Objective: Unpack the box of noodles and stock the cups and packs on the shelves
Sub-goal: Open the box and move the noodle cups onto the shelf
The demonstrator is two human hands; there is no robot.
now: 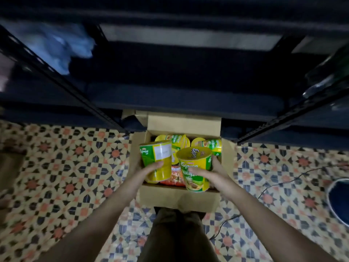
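Two noodle cups, one in each hand.
The left hand [140, 172] grips a cup [157, 159] and the right hand [211, 173] grips another cup [194, 168], both above the open box [160, 195]; dark shelves [188, 103] at 12 o'clock.

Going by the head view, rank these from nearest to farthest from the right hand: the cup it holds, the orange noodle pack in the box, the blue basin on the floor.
1. The cup, gripped in the right hand itself, over the box.
2. The orange noodle pack, in the box just left of that hand.
3. The blue basin, on the floor at the far right edge.
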